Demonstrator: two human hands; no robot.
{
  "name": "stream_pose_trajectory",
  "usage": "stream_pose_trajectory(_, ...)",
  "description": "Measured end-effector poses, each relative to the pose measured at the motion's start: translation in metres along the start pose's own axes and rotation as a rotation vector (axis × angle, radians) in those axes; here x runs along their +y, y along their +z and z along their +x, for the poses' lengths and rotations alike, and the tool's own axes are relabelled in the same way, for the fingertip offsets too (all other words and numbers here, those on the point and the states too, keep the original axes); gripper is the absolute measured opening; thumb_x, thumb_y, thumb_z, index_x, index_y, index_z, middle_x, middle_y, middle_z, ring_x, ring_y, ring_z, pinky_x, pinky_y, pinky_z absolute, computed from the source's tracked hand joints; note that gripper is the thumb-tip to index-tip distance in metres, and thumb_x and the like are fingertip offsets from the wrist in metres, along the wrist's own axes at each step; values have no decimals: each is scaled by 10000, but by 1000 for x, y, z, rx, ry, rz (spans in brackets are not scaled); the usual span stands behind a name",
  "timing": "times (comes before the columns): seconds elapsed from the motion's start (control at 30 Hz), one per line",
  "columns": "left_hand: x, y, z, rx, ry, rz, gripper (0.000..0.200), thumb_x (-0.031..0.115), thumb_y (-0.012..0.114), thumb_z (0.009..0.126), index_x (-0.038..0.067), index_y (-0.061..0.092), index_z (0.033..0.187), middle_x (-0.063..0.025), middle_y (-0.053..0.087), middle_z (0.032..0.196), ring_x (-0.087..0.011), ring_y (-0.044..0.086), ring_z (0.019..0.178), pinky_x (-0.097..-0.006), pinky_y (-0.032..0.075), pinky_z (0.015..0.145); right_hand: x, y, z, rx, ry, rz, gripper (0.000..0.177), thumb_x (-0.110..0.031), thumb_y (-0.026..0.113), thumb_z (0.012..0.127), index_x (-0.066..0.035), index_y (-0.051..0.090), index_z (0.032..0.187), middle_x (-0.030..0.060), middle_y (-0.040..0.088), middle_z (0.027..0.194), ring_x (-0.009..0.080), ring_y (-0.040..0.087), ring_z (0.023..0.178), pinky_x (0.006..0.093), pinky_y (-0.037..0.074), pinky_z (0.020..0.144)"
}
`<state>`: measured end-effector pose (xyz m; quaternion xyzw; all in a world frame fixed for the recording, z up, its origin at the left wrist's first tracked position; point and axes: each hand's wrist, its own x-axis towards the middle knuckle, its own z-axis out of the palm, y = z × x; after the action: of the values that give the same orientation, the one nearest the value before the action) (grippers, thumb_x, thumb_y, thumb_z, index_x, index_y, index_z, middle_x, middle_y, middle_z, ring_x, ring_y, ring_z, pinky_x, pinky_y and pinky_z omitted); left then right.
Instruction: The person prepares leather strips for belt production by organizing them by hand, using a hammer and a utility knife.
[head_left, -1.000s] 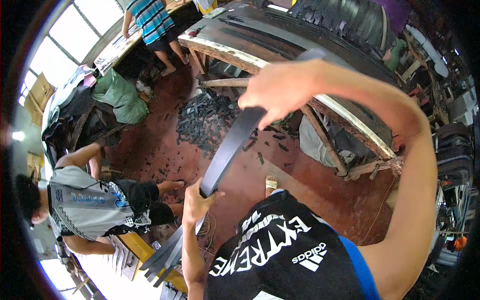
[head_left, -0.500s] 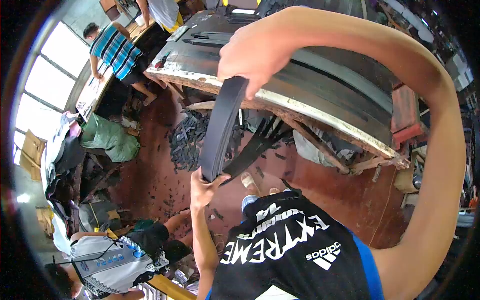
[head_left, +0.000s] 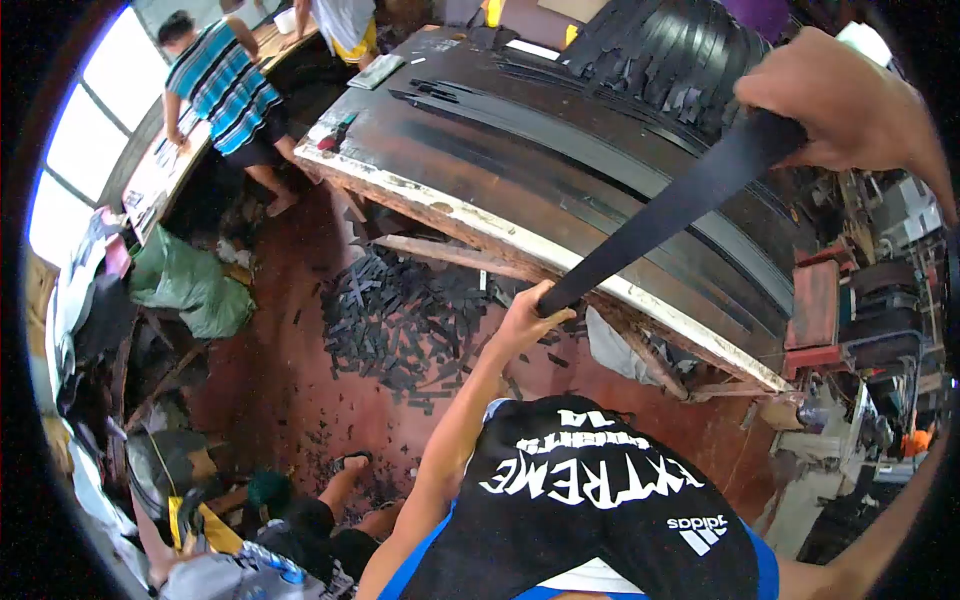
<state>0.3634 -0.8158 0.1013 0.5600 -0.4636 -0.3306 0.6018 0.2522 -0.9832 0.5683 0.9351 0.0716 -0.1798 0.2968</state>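
A stack of long black strips [head_left: 680, 205] runs on a slant between my two hands, above the table's front edge. My left hand [head_left: 533, 318] is closed around the lower end, with the thumb along it. At the upper right, my right hand [head_left: 840, 105] wraps over the other end with curled fingers. Beneath the stack lie more long black strips [head_left: 520, 125] on the dark worktable [head_left: 400, 165]. A fringe-like heap of black strips [head_left: 670, 50] covers the table's far side.
Black offcuts [head_left: 400, 320] litter the red floor below the table. A red-topped stool [head_left: 815, 305] stands by the table's right end. One person in a striped shirt [head_left: 220, 85] leans over a bench at the left; another person [head_left: 240, 570] is low at bottom left. A green sack [head_left: 190, 285] sits left.
Both hands have moved right with the strips. My right hand has swung outward to the upper right, and the stack now looks straighter and more slanted than the earlier upright bow.
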Motion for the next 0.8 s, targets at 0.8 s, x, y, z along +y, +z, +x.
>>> stream_pose_trajectory(0.8,-67,-329,-17,-69,-215,1071,379,11,693,622,45,632,995,-175,624,940,-387,580,923,-446,470,807,30,313,-150,-370,693,473,631,-81,770,646,-7,513,1218,196,552,1265,385,484,1221,450,388,1050)
